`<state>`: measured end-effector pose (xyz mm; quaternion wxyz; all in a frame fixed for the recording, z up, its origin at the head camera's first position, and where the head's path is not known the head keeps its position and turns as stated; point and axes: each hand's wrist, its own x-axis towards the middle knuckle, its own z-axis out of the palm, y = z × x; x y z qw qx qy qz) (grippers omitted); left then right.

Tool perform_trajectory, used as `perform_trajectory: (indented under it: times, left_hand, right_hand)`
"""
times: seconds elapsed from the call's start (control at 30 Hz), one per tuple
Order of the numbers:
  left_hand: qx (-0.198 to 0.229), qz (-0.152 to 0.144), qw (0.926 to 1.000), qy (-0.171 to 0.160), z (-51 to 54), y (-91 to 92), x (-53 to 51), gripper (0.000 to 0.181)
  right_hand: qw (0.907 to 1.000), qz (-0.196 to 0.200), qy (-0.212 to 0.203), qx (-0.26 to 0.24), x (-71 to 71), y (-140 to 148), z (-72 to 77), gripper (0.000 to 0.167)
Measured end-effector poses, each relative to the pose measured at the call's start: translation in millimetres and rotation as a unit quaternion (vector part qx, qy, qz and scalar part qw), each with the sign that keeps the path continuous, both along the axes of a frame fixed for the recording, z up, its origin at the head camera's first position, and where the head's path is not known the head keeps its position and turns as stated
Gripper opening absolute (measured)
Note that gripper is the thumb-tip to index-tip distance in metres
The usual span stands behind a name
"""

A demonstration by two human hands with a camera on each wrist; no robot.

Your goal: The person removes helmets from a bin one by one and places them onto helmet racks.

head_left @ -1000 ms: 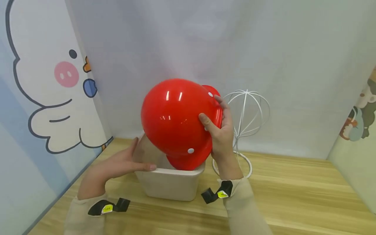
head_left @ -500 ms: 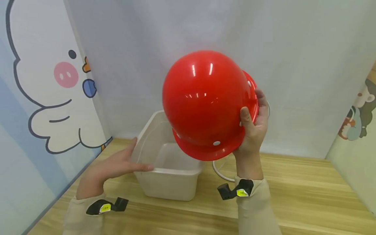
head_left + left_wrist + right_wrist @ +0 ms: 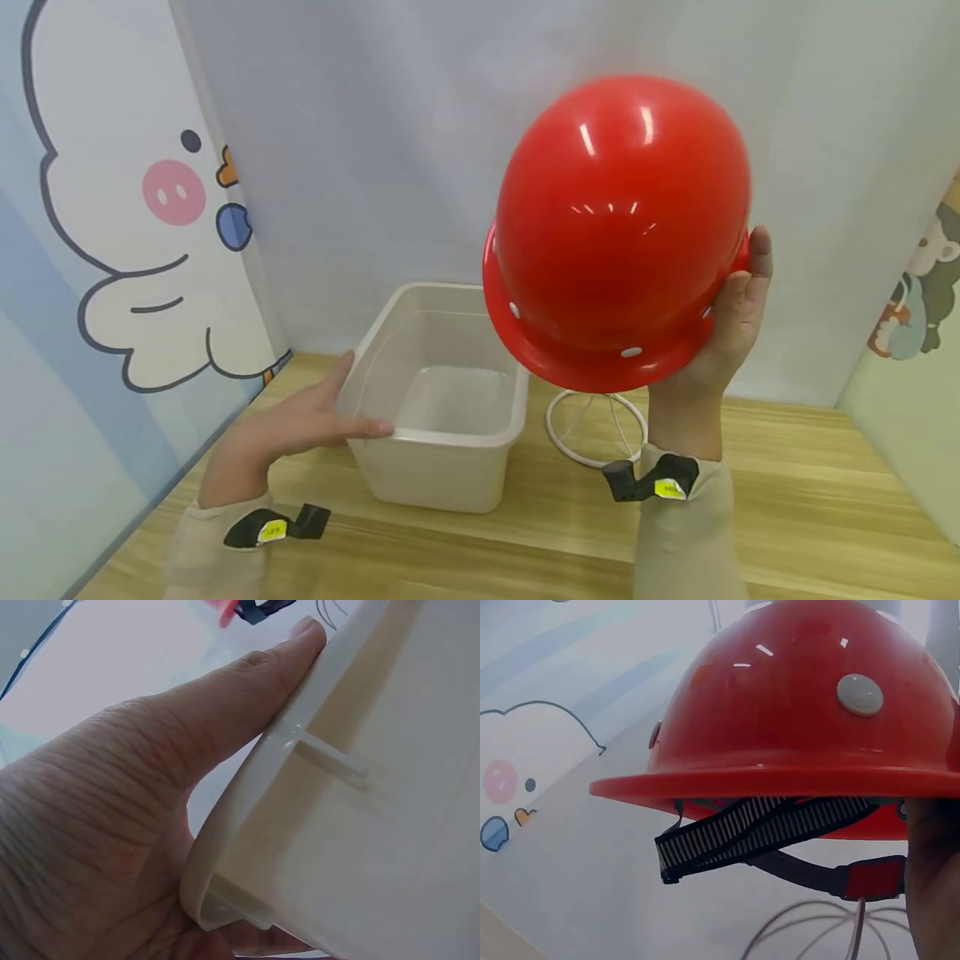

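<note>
Wooden tabletop (image 3: 810, 500) below, right grip (image 3: 729, 337) holds red helmet (image 3: 622, 225) by its right edge.

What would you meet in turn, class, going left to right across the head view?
White pink-snouted cartoon, left grip, cream plastic tub, red hard hat, right grip, cartoon figure on the right wall.

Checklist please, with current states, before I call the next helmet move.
1. Right grip holding helmet at its edge: ok.
2. Helmet crown up: ok.
3. Helmet out of bin: ok.
4. Left grip touching bin: ok.
5. Straps tucked up inside helmet: not ok; they hang below its edge and might snag.
6. Helmet centred over stand: cannot tell; the head view hides the stand's top.
</note>
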<state>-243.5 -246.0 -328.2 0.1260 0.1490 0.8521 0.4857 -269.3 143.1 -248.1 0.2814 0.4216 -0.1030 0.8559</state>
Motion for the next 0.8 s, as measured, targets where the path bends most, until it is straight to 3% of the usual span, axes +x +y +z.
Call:
perform_trajectory:
  times: [0.2, 0.3, 0.5, 0.67, 0.8]
  left_hand:
    - [-0.002, -0.002, 1.0, -0.004, -1.8, 2.1, -2.0, 0.115]
    - [0.003, -0.012, 0.9999, 0.005, -0.5, 3.2, -3.0, 0.112]
    - [0.013, -0.028, 0.9994, 0.016, 2.2, 3.9, -3.7, 0.108]
    - [0.005, -0.02, 0.9997, 0.013, 0.1, 2.3, -3.4, 0.109]
    - [-0.004, -0.012, 0.9999, 0.009, -1.9, 1.1, -3.8, 0.111]
  right_hand:
    - [0.9996, -0.025, -0.001, -0.013, -16.4, 13, -9.8, 0.067]
    - [0.9987, -0.044, -0.021, -0.017, -27.1, 24, -17.4, 0.059]
    - [0.991, -0.026, -0.131, -0.013, -43.9, 47, -38.1, 0.044]
    - [0.9787, -0.001, -0.205, -0.013, -53.8, 56, -57.5, 0.041]
    - [0.9785, 0.088, -0.186, 0.003, -57.6, 61, -67.6, 0.024]
